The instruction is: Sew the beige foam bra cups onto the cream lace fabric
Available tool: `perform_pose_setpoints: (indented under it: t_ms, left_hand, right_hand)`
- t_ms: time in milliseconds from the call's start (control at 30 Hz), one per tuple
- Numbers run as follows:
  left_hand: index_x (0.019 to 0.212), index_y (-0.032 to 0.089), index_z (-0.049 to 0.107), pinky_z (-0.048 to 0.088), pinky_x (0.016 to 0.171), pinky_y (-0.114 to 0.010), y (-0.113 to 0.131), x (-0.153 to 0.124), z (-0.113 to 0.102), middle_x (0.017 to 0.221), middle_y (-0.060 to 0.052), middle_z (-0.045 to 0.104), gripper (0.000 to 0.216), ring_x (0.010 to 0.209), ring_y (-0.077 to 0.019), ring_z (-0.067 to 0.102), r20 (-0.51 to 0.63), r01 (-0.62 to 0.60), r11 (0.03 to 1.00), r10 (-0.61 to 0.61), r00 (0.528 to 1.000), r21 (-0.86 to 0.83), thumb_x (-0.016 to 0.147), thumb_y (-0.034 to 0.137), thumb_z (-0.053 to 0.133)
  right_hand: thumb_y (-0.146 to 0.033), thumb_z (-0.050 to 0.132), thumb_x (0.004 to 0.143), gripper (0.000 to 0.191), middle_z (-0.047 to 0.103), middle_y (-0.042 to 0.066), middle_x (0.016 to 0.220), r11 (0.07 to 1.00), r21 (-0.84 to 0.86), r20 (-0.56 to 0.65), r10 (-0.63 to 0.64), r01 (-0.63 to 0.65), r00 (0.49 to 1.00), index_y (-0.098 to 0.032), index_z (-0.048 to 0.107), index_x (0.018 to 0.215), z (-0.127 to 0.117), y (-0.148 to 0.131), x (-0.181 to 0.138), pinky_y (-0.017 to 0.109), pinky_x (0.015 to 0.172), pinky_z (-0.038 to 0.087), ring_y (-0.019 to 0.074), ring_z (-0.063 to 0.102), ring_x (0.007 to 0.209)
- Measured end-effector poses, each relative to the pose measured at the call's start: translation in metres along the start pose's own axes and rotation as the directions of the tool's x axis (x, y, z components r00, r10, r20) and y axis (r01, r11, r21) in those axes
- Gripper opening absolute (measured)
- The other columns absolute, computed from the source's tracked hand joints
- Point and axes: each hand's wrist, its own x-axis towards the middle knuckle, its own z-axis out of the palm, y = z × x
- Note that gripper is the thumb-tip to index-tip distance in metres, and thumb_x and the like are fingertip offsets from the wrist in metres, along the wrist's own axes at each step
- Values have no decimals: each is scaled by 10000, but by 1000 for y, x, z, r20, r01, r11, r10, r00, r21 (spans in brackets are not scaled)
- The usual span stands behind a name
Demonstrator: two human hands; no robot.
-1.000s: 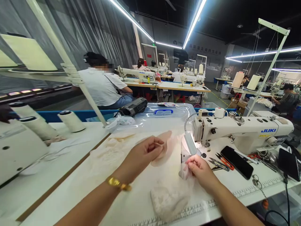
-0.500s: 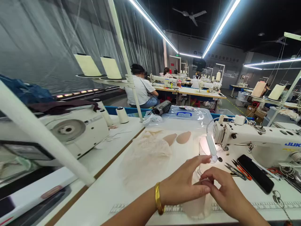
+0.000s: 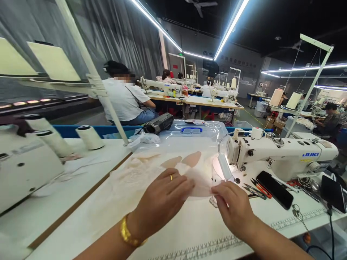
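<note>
A sheer, pale piece of fabric [image 3: 201,183] stretches between my two hands over the white table. My left hand [image 3: 164,196], with a ring and a gold bracelet, has its fingers closed on the fabric's left part. On the right edge of the same cloth, my right hand [image 3: 235,207] pinches with thumb and forefinger. Just beyond lie two beige teardrop-shaped pieces, one [image 3: 191,159] beside the other [image 3: 171,162], partly under the sheer cloth. To the left spreads a crumpled heap of cream sheer fabric [image 3: 127,177].
A white sewing machine [image 3: 279,153] with a lit lamp [image 3: 224,166] stands at right. Near it lie thread snips [image 3: 261,188], a black phone [image 3: 275,189] and a keyring [image 3: 297,213]. A clear plastic box [image 3: 189,139] is behind. Thread cones [image 3: 89,137] stand left; a co-worker [image 3: 126,95] sits beyond.
My hands have moved apart and away from the table's front edge, drawing the sheer fabric out between them. The view has turned to the right.
</note>
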Motion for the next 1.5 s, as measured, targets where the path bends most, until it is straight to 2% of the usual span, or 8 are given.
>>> perform_pose_setpoints:
  t_ms: [67, 167, 333, 467, 567, 967, 1300, 1500]
  left_hand:
    - [901, 240, 636, 490, 853, -374, 0, -9, 12, 770, 11, 667, 216, 690, -193, 595, 112, -153, 986, 145, 983, 62, 937, 59, 524]
    - [837, 232, 599, 479, 827, -386, 9, -16, 36, 804, 13, 671, 163, 727, -210, 606, 279, -201, 979, 203, 939, -34, 920, 92, 606]
    - [976, 206, 625, 492, 835, -371, 22, 4, 73, 920, -27, 698, 315, 840, -226, 622, 313, -228, 970, 244, 918, -90, 913, -55, 460]
    - [813, 206, 570, 448, 658, -363, 21, 9, 94, 760, -23, 607, 301, 657, -224, 521, 290, -219, 976, 214, 933, -16, 913, -48, 444]
    - [856, 200, 597, 480, 713, -358, 20, 4, 98, 865, -47, 644, 272, 766, -233, 571, 253, -184, 980, 197, 947, -71, 980, 1, 461]
    - [924, 188, 642, 529, 796, -380, 23, 4, 96, 880, -53, 662, 309, 818, -233, 577, 237, -151, 986, 164, 958, -74, 1074, 109, 383]
    - [1034, 211, 653, 482, 860, -374, 5, -5, 121, 967, -33, 730, 288, 827, -205, 593, 117, -165, 953, 199, 973, -254, 1100, 158, 378]
    - [848, 215, 604, 483, 774, -348, -16, 11, 135, 815, -21, 657, 299, 761, -204, 576, 162, -198, 919, 265, 951, -342, 1085, 190, 423]
  right_hand:
    - [-63, 478, 1025, 238, 709, 9, 865, 977, -120, 103, -165, 177, 981, -226, 651, 1025, 9, 21, -9, 287, 639, 435, 167, 603, 714]
    - [-94, 537, 1024, 244, 662, -18, 795, 917, -152, 344, -302, 370, 889, -226, 642, 848, 12, 54, -23, 296, 604, 358, 155, 508, 648]
    - [-129, 532, 1058, 244, 677, 1, 831, 928, -116, 529, -244, 354, 813, -227, 676, 886, 0, 84, -31, 299, 651, 386, 175, 552, 750]
    - [-64, 502, 1027, 270, 753, 36, 1015, 990, -25, 492, -109, 139, 864, -240, 707, 1041, -9, 86, -32, 309, 781, 487, 203, 604, 915]
    - [-59, 539, 1009, 266, 746, 40, 1017, 999, 5, 499, -46, 50, 865, -247, 716, 1074, -16, 84, -31, 312, 795, 499, 207, 598, 918]
    - [-27, 523, 971, 288, 721, 40, 949, 1000, 22, 524, -24, 15, 851, -220, 720, 1054, -21, 78, -25, 300, 735, 485, 194, 578, 847]
    - [-40, 486, 1011, 308, 770, 43, 1043, 998, 61, 500, -24, -7, 866, -238, 695, 1118, -19, 76, -27, 319, 806, 519, 211, 623, 937]
    - [2, 516, 928, 311, 703, 33, 900, 995, -102, 471, 41, 8, 881, -238, 679, 1039, -14, 80, -30, 299, 670, 417, 195, 564, 785]
